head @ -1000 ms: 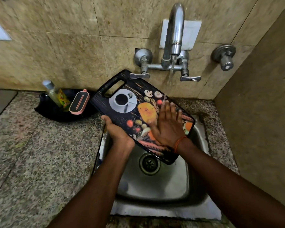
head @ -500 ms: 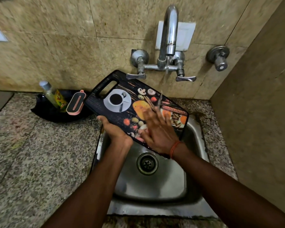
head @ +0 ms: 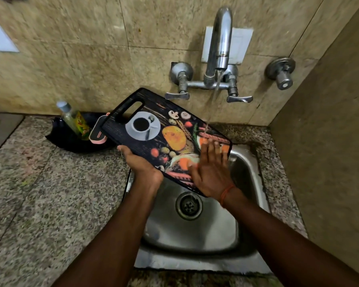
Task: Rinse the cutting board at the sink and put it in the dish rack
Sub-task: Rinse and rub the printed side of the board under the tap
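Observation:
A black cutting board printed with a coffee cup and vegetables is held tilted over the steel sink. My left hand grips its near long edge from below. My right hand lies flat with fingers spread on the board's lower right part. Water runs from the tap in a thin stream onto the board's right end, just beyond my right fingertips. No dish rack is in view.
A black tray at the back left holds a bottle and a pink-edged scrubber, partly behind the board. Speckled granite counter lies left of the sink. A tiled wall stands close on the right, with a separate valve.
My right hand slid across the board's face, first toward the near edge, then back up to the right end under the stream. The board stays in my left hand.

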